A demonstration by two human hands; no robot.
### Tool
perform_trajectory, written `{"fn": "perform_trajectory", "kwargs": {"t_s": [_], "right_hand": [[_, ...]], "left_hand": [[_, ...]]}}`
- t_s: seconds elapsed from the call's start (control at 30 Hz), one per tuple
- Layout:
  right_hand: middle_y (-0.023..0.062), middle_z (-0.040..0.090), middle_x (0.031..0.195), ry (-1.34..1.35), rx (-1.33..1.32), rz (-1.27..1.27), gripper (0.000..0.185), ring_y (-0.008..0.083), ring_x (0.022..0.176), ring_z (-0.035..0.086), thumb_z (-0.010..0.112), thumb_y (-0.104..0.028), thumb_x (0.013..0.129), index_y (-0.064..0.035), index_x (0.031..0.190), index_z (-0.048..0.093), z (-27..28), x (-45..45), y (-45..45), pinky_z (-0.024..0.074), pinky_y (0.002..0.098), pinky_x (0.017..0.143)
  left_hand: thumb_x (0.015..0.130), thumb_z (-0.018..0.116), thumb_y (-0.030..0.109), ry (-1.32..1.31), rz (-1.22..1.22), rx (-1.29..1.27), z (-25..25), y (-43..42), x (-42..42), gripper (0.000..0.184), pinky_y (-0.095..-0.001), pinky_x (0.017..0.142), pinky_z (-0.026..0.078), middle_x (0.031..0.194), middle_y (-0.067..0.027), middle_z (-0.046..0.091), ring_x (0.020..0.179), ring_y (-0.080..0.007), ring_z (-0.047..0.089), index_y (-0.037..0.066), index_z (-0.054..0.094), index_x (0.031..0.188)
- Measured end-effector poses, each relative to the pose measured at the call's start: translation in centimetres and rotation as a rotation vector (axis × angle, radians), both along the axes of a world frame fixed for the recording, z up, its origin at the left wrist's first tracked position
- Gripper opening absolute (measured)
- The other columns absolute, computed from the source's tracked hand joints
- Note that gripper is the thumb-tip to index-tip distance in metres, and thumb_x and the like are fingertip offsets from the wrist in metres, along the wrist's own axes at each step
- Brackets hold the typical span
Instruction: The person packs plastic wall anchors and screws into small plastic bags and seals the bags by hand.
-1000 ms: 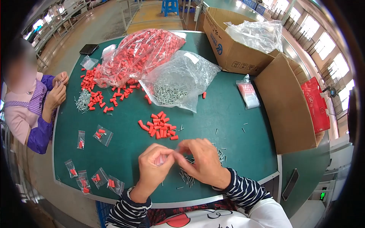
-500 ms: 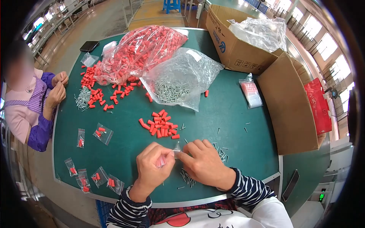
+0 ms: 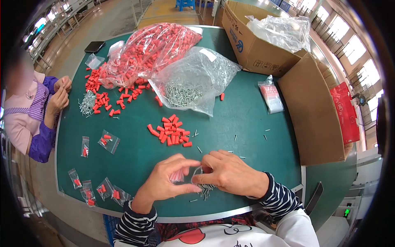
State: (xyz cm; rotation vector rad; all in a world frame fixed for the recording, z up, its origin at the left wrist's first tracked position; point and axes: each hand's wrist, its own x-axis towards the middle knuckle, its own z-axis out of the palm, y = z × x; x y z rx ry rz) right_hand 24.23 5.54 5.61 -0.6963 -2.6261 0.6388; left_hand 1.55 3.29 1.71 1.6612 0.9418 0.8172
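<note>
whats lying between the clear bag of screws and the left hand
In the head view, a loose pile of red caps lies between the clear bag of screws and the left hand, with a few loose screws beside it.

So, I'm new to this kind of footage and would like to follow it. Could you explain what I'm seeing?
There's no machine here, just a person's bare left hand and right hand. One camera, worn on that person's head, looks forward and down. The right hand pinches a small clear bag; the left curls around some plastic, partly hidden. On the green table lie a heap of red caps, loose screws by the hands, a big bag of caps and a big bag of screws. Small filled bags lie toward the left; a cardboard box stands toward the right. A second person is at the left.
</note>
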Motion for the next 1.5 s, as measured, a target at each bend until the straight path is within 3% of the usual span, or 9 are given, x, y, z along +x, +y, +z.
{"fn": "perform_trajectory", "kwargs": {"t_s": [0.13, 0.33, 0.43, 0.73, 0.93, 1.03, 1.23, 1.33, 1.5], "right_hand": [[0.0068, 0.052, 0.083, 0.099, -0.121, 0.024, 0.028, 0.0254, 0.080, 0.057, 0.066, -0.005, 0.079, -0.0195, 0.101, 0.073, -0.7, -0.4, -0.2, 0.0465, 0.0376, 0.066], [0.0082, 0.053, 0.082, 0.106, -0.225, 0.071, 0.035, 0.0282, 0.079, 0.059, 0.064, 0.005, 0.074, -0.0159, 0.102, 0.072, -0.2, -0.7, 0.3, 0.0478, 0.0395, 0.065], [0.0089, 0.055, 0.085, 0.091, -0.249, 0.087, 0.034, 0.0285, 0.081, 0.060, 0.064, 0.004, 0.074, -0.0149, 0.101, 0.072, 0.1, -0.8, 0.4, 0.0482, 0.0398, 0.064], [0.0096, 0.054, 0.082, 0.083, -0.173, 0.026, 0.026, 0.0286, 0.081, 0.059, 0.065, 0.003, 0.072, -0.0117, 0.093, 0.070, 0.3, -1.3, 0.2, 0.0477, 0.0403, 0.061], [0.0098, 0.052, 0.081, 0.086, -0.186, -0.001, 0.022, 0.0289, 0.080, 0.058, 0.065, 0.002, 0.073, -0.0107, 0.091, 0.069, 0.3, -1.5, 0.0, 0.0474, 0.0406, 0.060], [0.0096, 0.052, 0.081, 0.094, -0.196, -0.004, 0.022, 0.0291, 0.080, 0.058, 0.065, 0.002, 0.072, -0.0097, 0.090, 0.068, 0.5, -1.6, -0.2, 0.0472, 0.0407, 0.060], [0.0116, 0.056, 0.094, 0.226, -0.175, -0.032, 0.031, 0.0297, 0.086, 0.060, 0.064, 0.008, 0.071, -0.0084, 0.097, 0.066, 0.4, -1.9, -0.3, 0.0505, 0.0394, 0.065], [0.0131, 0.057, 0.101, 0.471, -0.165, -0.232, 0.032, 0.0305, 0.090, 0.061, 0.063, 0.011, 0.071, -0.0046, 0.099, 0.063, 0.2, -2.6, -1.0, 0.0520, 0.0384, 0.072], [0.0126, 0.058, 0.101, 0.422, -0.159, -0.176, 0.028, 0.0301, 0.091, 0.061, 0.064, 0.011, 0.072, -0.0033, 0.096, 0.063, -1.8, -2.8, -2.0, 0.0513, 0.0381, 0.076]], "left_hand": [[0.058, 0.096, 0.018, -0.091, -0.065, -0.061, -0.5, -0.1, -0.4, 0.060, -0.0282, 0.073, 0.045, 0.091, -0.0029, 0.058, 0.084, -0.0144, 0.056, 0.002, 0.068, 0.109], [0.058, 0.096, 0.017, -0.067, -0.077, 0.093, 0.0, 0.4, -0.6, 0.059, -0.0295, 0.081, 0.046, 0.097, -0.0051, 0.060, 0.090, -0.0168, 0.057, 0.003, 0.066, 0.107], [0.063, 0.093, 0.016, -0.088, -0.056, 0.073, -0.2, 0.2, -0.4, 0.050, -0.0310, 0.081, 0.048, 0.098, -0.0057, 0.062, 0.090, -0.0182, 0.060, 0.005, 0.067, 0.103], [0.066, 0.091, 0.013, -0.197, -0.022, -0.107, 0.0, -0.2, -0.6, 0.048, -0.0308, 0.079, 0.049, 0.093, -0.0043, 0.064, 0.086, -0.0153, 0.063, 0.005, 0.065, 0.106], [0.066, 0.091, 0.013, -0.078, -0.027, -0.080, -0.1, -0.2, -0.7, 0.048, -0.0300, 0.075, 0.049, 0.094, -0.0042, 0.065, 0.084, -0.0152, 0.063, 0.006, 0.066, 0.107], [0.064, 0.090, 0.001, -0.151, -0.042, -0.079, -0.4, -0.5, -0.4, 0.052, -0.0253, 0.073, 0.046, 0.096, -0.0027, 0.057, 0.084, -0.0105, 0.056, 0.002, 0.061, 0.107], [0.067, 0.085, 0.002, -0.311, 0.053, -0.051, -0.9, -0.4, -0.2, 0.039, -0.0284, 0.077, 0.047, 0.094, -0.0041, 0.059, 0.085, -0.0133, 0.057, 0.004, 0.060, 0.098], [0.069, 0.082, -0.003, -0.324, 0.143, 0.040, -0.2, 0.2, -1.6, 0.036, -0.0271, 0.078, 0.045, 0.097, -0.0050, 0.057, 0.087, -0.0125, 0.054, 0.002, 0.059, 0.097], [0.073, 0.078, -0.006, -0.298, 0.207, -0.061, 0.0, 0.2, -2.3, 0.031, -0.0253, 0.077, 0.043, 0.100, -0.0051, 0.055, 0.088, -0.0122, 0.052, 0.000, 0.062, 0.098]]}}
